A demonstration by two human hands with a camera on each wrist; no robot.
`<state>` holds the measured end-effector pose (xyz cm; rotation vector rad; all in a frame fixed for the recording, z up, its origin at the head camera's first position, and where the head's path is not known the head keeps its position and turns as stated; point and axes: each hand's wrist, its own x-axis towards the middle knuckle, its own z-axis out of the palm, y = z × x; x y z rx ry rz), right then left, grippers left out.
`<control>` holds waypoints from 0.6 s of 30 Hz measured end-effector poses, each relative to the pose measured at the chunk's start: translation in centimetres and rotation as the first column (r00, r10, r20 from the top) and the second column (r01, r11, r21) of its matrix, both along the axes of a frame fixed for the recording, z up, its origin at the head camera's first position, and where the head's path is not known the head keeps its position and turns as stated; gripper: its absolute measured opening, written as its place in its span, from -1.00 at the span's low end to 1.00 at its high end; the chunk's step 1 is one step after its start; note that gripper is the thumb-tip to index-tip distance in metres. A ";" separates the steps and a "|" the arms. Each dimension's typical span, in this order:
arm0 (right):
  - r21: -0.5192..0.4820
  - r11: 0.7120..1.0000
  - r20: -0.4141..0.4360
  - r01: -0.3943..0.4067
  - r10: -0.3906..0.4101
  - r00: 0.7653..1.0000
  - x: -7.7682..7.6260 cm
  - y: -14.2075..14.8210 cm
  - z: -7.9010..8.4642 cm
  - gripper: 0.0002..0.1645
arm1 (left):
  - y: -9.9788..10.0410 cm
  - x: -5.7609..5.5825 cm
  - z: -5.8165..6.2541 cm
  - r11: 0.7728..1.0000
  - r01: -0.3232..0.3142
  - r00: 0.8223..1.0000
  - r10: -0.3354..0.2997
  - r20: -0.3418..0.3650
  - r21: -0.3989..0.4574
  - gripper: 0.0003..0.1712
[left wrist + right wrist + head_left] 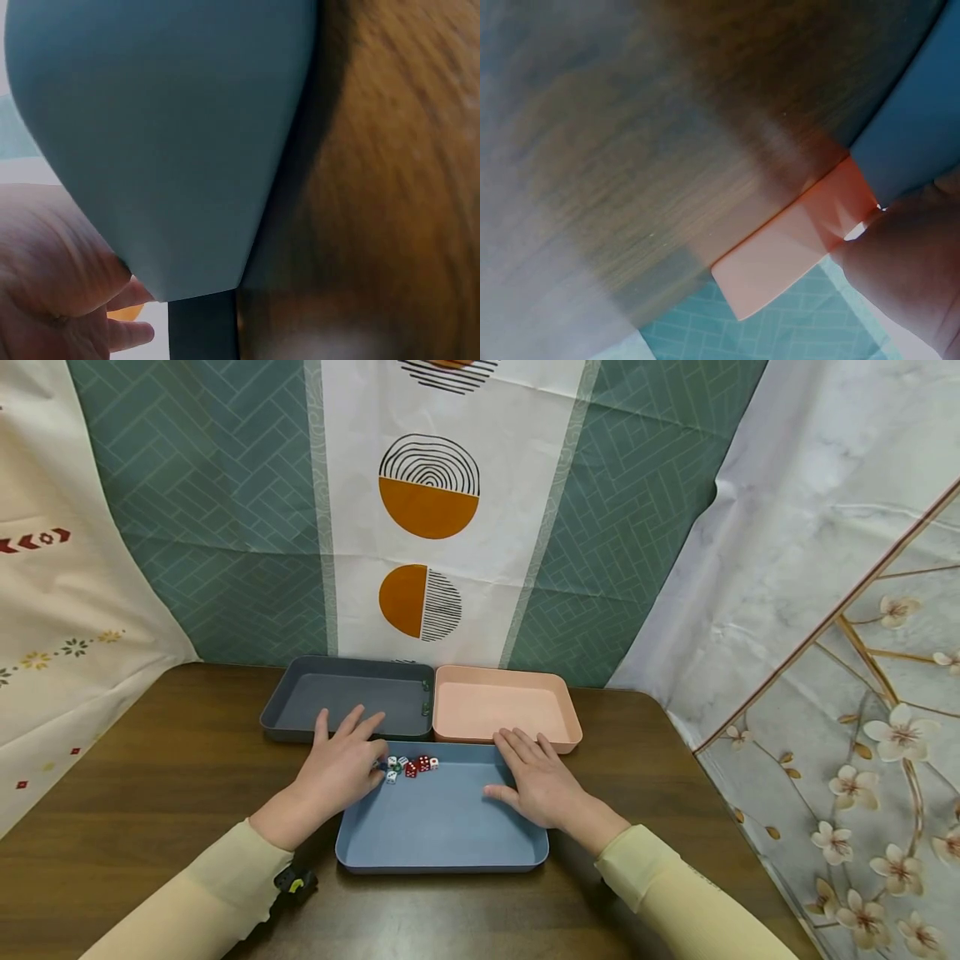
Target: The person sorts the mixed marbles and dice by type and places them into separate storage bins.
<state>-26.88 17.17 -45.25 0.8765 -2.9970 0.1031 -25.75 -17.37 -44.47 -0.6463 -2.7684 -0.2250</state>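
In the head view, my left hand [341, 768] reaches over the far left corner of the blue tray [450, 827]. Its thumb and index finger pinch at a small dark die at the edge of the dice group, mostly hidden by the fingers; the other fingers spread out. Beside them lie several white dice [392, 777], a green die [397, 767] and several red dice [411, 770]. My right hand [543, 785] lies with straight fingers across the far right part of the blue tray, fingertips over the near rim of the peach tray [510, 702].
Behind the blue tray, a dark grey tray [345, 693] stands next to the peach one. Small dark green dice [426, 697] lie along its right wall. Patterned cloth [225, 527] hangs behind the brown wooden table [187, 777].
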 end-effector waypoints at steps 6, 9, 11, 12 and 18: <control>0.032 0.999 0.005 0.014 -0.015 1.000 0.2 -0.1 0.3 0.16 | 0.0 0.0 -0.1 1.000 0.000 1.000 0.000 0.006 -0.006 -0.84; 0.032 0.999 0.005 0.016 -0.016 1.000 0.3 -0.2 0.4 0.16 | 0.1 0.0 -0.1 1.000 -0.001 1.000 0.002 0.008 -0.014 -0.83; 0.033 0.999 0.007 0.017 -0.017 1.000 0.3 -0.2 0.4 0.16 | 0.1 0.0 -0.1 1.000 -0.005 1.000 0.005 0.008 -0.017 -0.82; 0.033 0.999 0.008 0.018 -0.018 1.000 0.3 -0.2 0.4 0.17 | 0.1 0.0 -0.1 1.000 -0.006 1.000 0.006 0.008 -0.018 -0.81; 0.038 0.999 0.002 0.021 -0.021 1.000 0.3 -0.2 0.3 0.17 | 0.2 0.0 -0.2 1.000 -0.004 1.000 0.004 -0.003 -0.012 -0.77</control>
